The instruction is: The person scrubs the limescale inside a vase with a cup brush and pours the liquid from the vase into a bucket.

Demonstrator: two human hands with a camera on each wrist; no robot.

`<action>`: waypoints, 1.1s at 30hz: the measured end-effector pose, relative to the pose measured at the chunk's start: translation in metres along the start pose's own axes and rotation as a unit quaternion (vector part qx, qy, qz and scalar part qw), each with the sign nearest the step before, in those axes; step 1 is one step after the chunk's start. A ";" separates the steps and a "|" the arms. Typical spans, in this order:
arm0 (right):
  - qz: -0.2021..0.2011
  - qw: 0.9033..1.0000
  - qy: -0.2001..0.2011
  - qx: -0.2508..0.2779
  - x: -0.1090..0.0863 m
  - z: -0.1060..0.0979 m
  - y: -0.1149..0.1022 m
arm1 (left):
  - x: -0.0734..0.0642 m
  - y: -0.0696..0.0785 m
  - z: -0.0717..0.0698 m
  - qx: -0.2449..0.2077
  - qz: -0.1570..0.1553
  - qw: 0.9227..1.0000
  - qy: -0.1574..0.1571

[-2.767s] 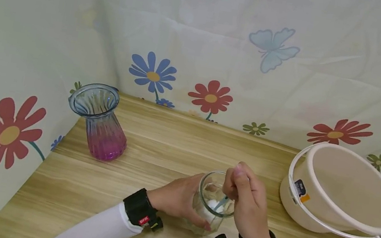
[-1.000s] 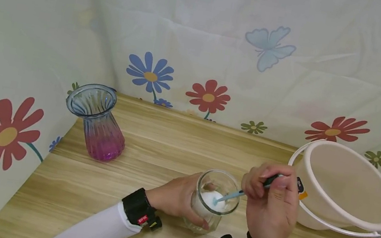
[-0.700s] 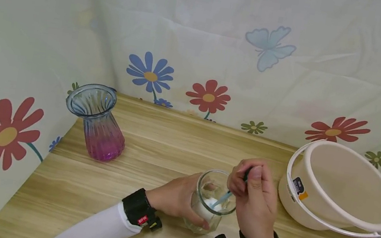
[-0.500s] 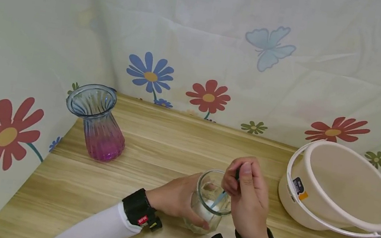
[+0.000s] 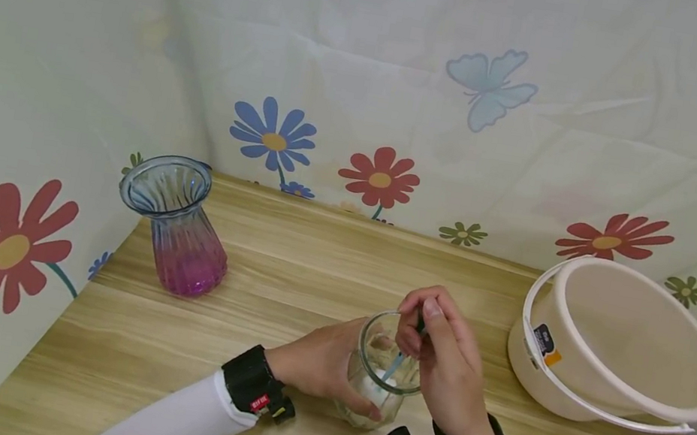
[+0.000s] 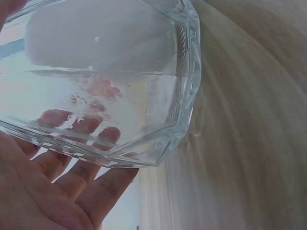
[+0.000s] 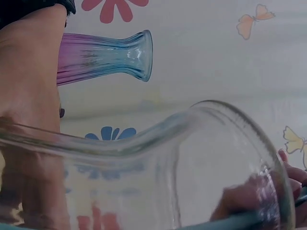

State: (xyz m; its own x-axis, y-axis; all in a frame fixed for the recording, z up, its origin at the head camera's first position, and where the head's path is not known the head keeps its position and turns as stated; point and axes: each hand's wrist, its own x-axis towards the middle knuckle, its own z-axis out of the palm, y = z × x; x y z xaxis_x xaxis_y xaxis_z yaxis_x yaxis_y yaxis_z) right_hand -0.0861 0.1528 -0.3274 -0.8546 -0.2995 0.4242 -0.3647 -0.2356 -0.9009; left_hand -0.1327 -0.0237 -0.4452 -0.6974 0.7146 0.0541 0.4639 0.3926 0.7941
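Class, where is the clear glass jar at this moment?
In the head view, the clear glass jar is just right of centre in the lower half, in the left hand, with the vase to its left and the bucket to its right.

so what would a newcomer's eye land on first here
Probably the blue-to-pink vase standing at the left, then the big pale bucket at the right. Between them, the left hand holds a clear glass jar, while the right hand grips a blue-shafted tool that reaches down into it.
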 end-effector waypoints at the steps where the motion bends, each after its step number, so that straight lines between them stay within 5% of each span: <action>1: 0.009 1.000 0.001 -0.001 0.000 0.000 0.000 | 0.000 0.000 0.000 -0.001 -0.001 1.000 -0.001; 7: 0.045 0.999 0.007 -0.001 0.000 -0.001 -0.002 | -0.001 0.001 -0.001 -0.009 -0.008 1.000 -0.006; 14: 0.005 1.000 0.008 0.027 0.000 0.001 -0.003 | 0.000 0.000 0.000 -0.010 -0.011 1.000 -0.002; 19: -0.047 0.994 0.010 0.096 0.001 -0.001 -0.005 | 0.000 -0.001 0.001 -0.014 -0.014 1.000 -0.005; 25: -0.136 0.977 0.021 0.165 0.001 -0.006 -0.011 | -0.001 -0.002 0.001 -0.027 -0.013 1.000 -0.003; 33: -0.224 0.939 0.028 0.259 -0.001 -0.011 -0.026 | 0.000 -0.006 0.003 -0.033 0.003 0.999 -0.001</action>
State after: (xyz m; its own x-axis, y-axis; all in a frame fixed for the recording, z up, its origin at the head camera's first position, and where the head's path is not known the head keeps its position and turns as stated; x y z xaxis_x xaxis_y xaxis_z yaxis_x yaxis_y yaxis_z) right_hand -0.0798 0.1698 -0.3056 -0.6819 -0.0176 0.7312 -0.4762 -0.7482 -0.4621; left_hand -0.1337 -0.0247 -0.4512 -0.6936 0.7180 0.0577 0.4312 0.3497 0.8317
